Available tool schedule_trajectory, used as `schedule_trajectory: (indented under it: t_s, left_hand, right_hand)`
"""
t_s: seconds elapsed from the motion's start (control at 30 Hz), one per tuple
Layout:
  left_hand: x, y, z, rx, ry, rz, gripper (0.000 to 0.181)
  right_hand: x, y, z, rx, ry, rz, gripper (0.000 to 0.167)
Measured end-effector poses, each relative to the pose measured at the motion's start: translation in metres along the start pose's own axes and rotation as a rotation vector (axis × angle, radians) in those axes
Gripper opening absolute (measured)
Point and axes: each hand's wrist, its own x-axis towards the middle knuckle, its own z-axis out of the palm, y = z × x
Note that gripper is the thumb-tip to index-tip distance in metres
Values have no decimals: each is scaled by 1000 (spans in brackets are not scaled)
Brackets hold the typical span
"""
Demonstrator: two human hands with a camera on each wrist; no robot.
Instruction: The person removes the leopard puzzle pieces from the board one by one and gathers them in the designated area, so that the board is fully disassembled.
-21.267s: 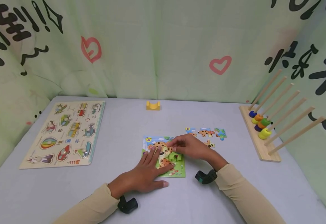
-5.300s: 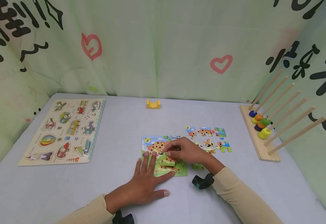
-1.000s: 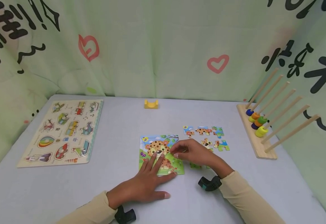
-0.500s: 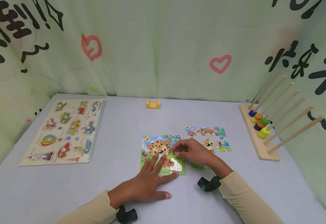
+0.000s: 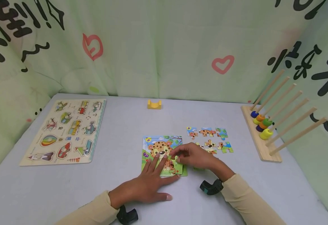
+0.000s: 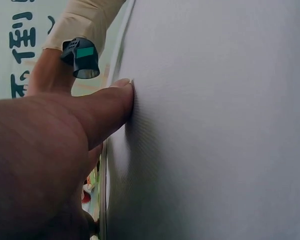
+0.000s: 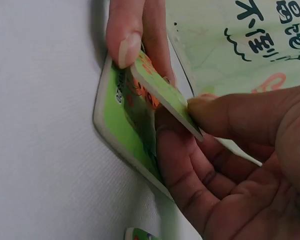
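A leopard jigsaw puzzle board lies on the table in front of me. My left hand rests on its lower left part with fingers spread and straight, the thumb on the tablecloth. Between thumb and fingers my right hand pinches a green puzzle piece with orange spotted print. In the right wrist view that piece is tilted above the board's corner, and a left fingertip is at its edge. The fingers hide part of the board's picture.
Loose puzzle pieces lie in rows right of the board, some behind the right hand. A picture board is at left, a yellow block at the back, and a peg stand with coloured rings at right.
Since half a second ago, my right hand has come slightly down, and the piece's glare is gone. Several seconds back it held a piece farther left over the board. The left hand stays on the board.
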Motion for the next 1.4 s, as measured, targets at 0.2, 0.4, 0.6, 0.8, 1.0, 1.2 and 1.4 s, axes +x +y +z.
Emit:
schedule_trajectory:
  t_s: [0.2,0.4,0.6,0.8,1.0,1.2,1.4]
  left_hand:
    - [0,1,-1,6,-1,-7,61]
    - [0,1,-1,26,17,4,62]
    - [0,1,-1,23,26,0,63]
    - [0,1,-1,21,25,-9,64]
    - [-1,2,1,15,27,-9,64]
    - [-1,2,2,17,26,-5,65]
    - [-2,1,1,16,25,-6,65]
  right_hand:
    - [-1,-4,1,-22,-26,0,29]
    - [-2,-2,-2,6,34,-22,25]
    - [-13,4,-16,63,121,34,19]
    - [-29,12,-26,43,164,36,19]
    - [-44,17,-35,48,252,109,23]
    - [-62,19,-47,-22,299,196,21]
    - [-73,22,-54,-15,320,236,28]
